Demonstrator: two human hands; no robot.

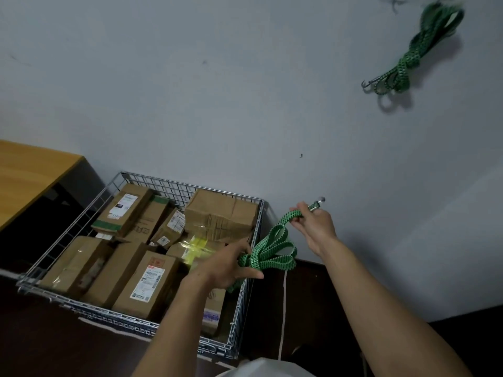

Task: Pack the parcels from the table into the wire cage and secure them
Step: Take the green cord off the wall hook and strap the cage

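A green cord (408, 59) (coiled, metal-hooked) hangs on the grey wall (217, 91).

Wire cage (163, 187), open-topped and nearly filled with cardboard parcels (147, 281); entry is from above. The wall (217, 104) stands close behind, the tabletop (30, 172) flanks the left, and open floor (307, 295) lies right.

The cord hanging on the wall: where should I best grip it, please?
Grip the wall cord at its wrapped middle, from the front, probably lifting upward: the loops bunch tightly there, while the bare hook juts out lower left.
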